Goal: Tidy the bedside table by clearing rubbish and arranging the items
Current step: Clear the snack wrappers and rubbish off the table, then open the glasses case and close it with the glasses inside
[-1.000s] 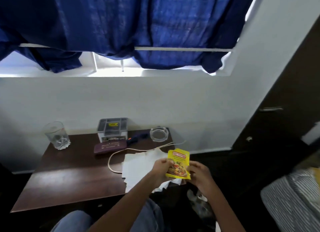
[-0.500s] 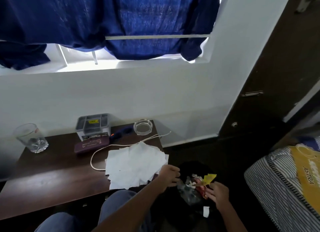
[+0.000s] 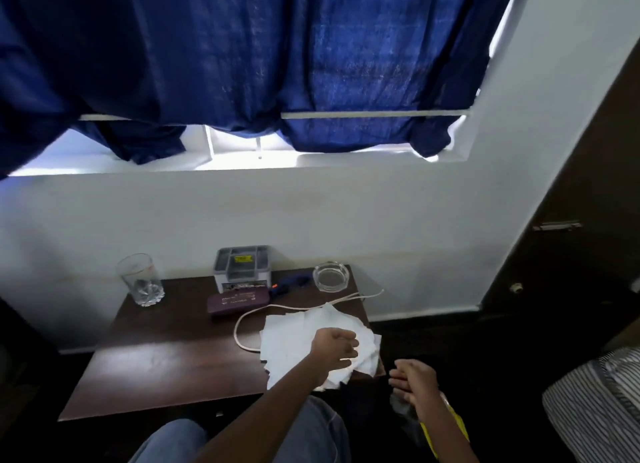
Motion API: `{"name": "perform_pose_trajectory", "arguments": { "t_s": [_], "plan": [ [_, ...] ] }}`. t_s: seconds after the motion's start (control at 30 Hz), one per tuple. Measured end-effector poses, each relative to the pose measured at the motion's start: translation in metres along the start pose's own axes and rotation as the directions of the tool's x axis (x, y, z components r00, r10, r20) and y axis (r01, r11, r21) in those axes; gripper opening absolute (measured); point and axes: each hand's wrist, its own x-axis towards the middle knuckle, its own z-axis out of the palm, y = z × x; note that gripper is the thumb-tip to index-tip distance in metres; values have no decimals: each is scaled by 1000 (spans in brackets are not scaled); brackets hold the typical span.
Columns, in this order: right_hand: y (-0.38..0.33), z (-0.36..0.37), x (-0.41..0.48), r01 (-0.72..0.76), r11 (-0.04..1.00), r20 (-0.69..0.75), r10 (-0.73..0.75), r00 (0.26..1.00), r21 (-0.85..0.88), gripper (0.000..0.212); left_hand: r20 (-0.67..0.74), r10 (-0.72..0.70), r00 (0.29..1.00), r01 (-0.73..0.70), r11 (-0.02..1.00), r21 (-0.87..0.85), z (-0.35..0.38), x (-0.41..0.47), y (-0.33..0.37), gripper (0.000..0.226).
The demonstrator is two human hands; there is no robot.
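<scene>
A loose pile of white paper sheets [image 3: 294, 334] lies on the right end of the dark wooden bedside table [image 3: 166, 362]. My left hand [image 3: 334, 350] is over the pile's right side, fingers loosely curled, with nothing visibly gripped. My right hand [image 3: 414, 381] hangs just off the table's right edge, low over the dark floor, fingers straight and empty. A yellow snack wrapper [image 3: 453, 428] shows below my right forearm, down in the dark beside the table. A cream cord [image 3: 249, 320] loops from under the papers toward the wall.
Along the table's back stand a drinking glass [image 3: 140, 282], a grey organiser box [image 3: 242, 265], a maroon case [image 3: 237, 300], a small blue object [image 3: 289, 284] and a glass ashtray [image 3: 330, 276]. A striped mattress [image 3: 595, 403] is at right, a dark door [image 3: 571, 255] behind it.
The yellow wrapper left my hands and now lies down beside the table. My left hand moved back up over the papers and my right hand rose, empty. The view swung back toward the table.
</scene>
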Motion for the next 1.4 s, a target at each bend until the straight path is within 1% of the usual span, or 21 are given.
{"name": "perform_pose_trajectory", "arguments": {
  "t_s": [0.1, 0.23, 0.33, 0.47, 0.57, 0.73, 0.83, 0.97, 1.1, 1.17, 1.23, 1.3, 1.4],
  "plan": [
    [-16, 29, -15, 110, 993, 76, -107, 991, -32, 16, -77, 33, 997, -33, 999, 3, -35, -17, 5, 16],
    [-27, 66, -44, 211, 974, 203, -190, 961, -86, 8, -179, 46, 983, -51, 998, -25, -84, -40, 5, 19],
    [-30, 89, -62, 247, 960, 262, -206, 943, -132, 10, -240, 40, 970, -58, 996, -70, -121, -60, 1, 22],
    [-28, 119, -89, 281, 943, 323, -213, 922, -178, 13, -321, 32, 946, -71, 991, -109, -170, -85, -11, 20],
    [-26, 138, -111, 308, 929, 372, -216, 903, -207, 11, -372, 25, 928, -89, 984, -156, -200, -101, -19, 19],
    [-20, 167, -136, 347, 908, 447, -215, 868, -236, 9, -416, 22, 909, -112, 975, -192, -232, -119, -29, 18],
    [-16, 185, -142, 341, 911, 465, -204, 861, -231, 9, -455, 24, 890, -130, 970, -204, -243, -121, -32, 20],
    [-10, 212, -137, 304, 929, 460, -180, 870, -213, 14, -518, 42, 854, -184, 957, -226, -253, -108, -34, 26],
    [-1, 238, -119, 298, 936, 417, -198, 887, -189, 19, -545, 42, 837, -219, 939, -264, -259, -85, -37, 27],
    [1, 251, -104, 293, 941, 374, -213, 903, -172, 21, -567, 27, 823, -223, 934, -278, -259, -69, -37, 27],
    [-1, 264, -91, 284, 948, 321, -227, 919, -144, 22, -606, 15, 795, -238, 928, -288, -258, -51, -35, 26],
    [-5, 276, -78, 282, 953, 262, -247, 933, -106, 23, -651, 27, 758, -272, 921, -278, -255, -32, -31, 23],
    [-13, 292, -57, 308, 950, 154, -297, 942, -48, 25, -691, 56, 721, -328, 906, -269, -251, -8, -28, 23]
  ]
}}
